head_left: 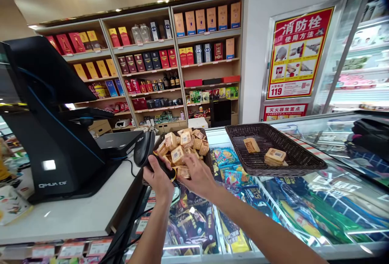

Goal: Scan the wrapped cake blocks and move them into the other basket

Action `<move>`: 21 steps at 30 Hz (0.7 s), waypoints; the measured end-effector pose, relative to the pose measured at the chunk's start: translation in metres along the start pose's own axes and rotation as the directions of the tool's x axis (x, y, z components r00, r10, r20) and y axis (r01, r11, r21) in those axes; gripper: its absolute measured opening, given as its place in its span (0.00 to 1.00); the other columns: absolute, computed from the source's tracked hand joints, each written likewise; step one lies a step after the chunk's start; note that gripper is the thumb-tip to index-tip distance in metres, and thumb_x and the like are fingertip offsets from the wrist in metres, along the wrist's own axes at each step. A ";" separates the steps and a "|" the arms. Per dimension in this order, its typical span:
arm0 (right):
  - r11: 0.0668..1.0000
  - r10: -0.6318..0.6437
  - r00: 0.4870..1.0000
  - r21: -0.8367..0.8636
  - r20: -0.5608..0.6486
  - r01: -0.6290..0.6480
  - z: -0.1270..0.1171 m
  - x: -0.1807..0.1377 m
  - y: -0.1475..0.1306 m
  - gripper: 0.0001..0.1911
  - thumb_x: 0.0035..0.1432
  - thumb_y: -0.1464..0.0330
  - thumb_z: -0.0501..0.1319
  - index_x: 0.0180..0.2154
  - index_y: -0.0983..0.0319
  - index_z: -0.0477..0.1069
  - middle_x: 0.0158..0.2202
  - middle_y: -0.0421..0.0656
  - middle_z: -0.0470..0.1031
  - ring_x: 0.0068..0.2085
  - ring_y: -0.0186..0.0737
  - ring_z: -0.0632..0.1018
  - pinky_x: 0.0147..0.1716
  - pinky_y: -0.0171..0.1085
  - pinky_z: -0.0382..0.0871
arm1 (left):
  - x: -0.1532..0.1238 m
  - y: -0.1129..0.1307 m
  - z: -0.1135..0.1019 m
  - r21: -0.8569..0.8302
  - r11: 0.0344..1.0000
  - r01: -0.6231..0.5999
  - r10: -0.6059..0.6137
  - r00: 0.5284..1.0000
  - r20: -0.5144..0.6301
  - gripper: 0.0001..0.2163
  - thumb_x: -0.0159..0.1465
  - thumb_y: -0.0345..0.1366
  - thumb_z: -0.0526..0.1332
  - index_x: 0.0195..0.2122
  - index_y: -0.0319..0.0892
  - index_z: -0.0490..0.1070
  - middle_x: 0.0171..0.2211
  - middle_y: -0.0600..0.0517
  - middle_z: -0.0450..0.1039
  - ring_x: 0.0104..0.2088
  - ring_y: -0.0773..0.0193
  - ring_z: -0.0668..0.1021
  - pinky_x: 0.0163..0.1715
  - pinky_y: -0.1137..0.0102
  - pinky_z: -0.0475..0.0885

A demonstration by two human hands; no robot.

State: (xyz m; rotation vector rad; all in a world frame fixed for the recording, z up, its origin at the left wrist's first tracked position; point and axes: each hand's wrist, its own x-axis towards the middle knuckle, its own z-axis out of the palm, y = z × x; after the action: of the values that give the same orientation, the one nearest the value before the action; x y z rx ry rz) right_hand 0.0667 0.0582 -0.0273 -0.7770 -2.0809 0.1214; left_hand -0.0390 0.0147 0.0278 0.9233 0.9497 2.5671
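Note:
My left hand [160, 178] is closed round the handle of a black barcode scanner [144, 149], whose head tilts up to the left. Just right of it, my right hand [197, 175] pinches a small tan packet [183, 171] at the near edge of a pile of the same tan packets [182, 142] in a dark basket. A second dark woven basket [291, 162] to the right holds three such packets [275, 156]. Both baskets rest on the glass lid of a chest freezer [319, 203].
A black checkout terminal [51, 134] stands on the white counter [69, 215] at left, with a cable running from the scanner. Wall shelves [170, 65] of boxed goods fill the back. A red fire-hose poster [298, 53] and a glass-door cooler [364, 53] stand at right.

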 end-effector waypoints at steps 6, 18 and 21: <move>0.972 0.049 0.999 0.229 0.001 -0.048 0.011 -0.010 0.002 0.20 0.56 0.72 0.67 0.50 0.60 0.69 0.60 0.53 0.62 0.55 0.50 0.74 0.56 0.50 0.73 | 0.003 -0.003 -0.004 -0.028 0.998 0.055 -0.054 0.998 0.017 0.21 0.61 0.56 0.64 0.35 0.42 0.66 0.22 0.60 0.65 0.16 0.74 0.66 0.16 0.77 0.63; 0.609 0.647 0.750 0.683 -0.133 -0.404 -0.057 -0.051 0.092 0.31 0.56 0.49 0.65 0.54 0.58 0.65 0.47 0.47 0.75 0.44 0.48 0.80 0.37 0.45 0.80 | -0.025 -0.028 0.001 0.128 0.977 0.169 -0.195 0.953 0.233 0.21 0.63 0.55 0.64 0.28 0.42 0.64 0.20 0.60 0.63 0.17 0.74 0.65 0.17 0.77 0.62; 0.489 0.678 0.732 0.788 -0.071 -0.376 -0.062 -0.050 0.099 0.30 0.57 0.49 0.64 0.56 0.56 0.64 0.48 0.47 0.75 0.43 0.48 0.80 0.37 0.45 0.81 | -0.030 -0.032 0.001 0.141 0.976 0.168 -0.204 0.932 0.300 0.20 0.62 0.54 0.64 0.31 0.41 0.67 0.24 0.58 0.66 0.18 0.74 0.66 0.18 0.77 0.63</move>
State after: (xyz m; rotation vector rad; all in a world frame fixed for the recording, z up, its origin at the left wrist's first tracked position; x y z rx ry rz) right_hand 0.1832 0.0967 -0.0608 -0.8196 -1.1499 1.0338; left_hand -0.0152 0.0269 -0.0070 1.1676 1.0392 2.1453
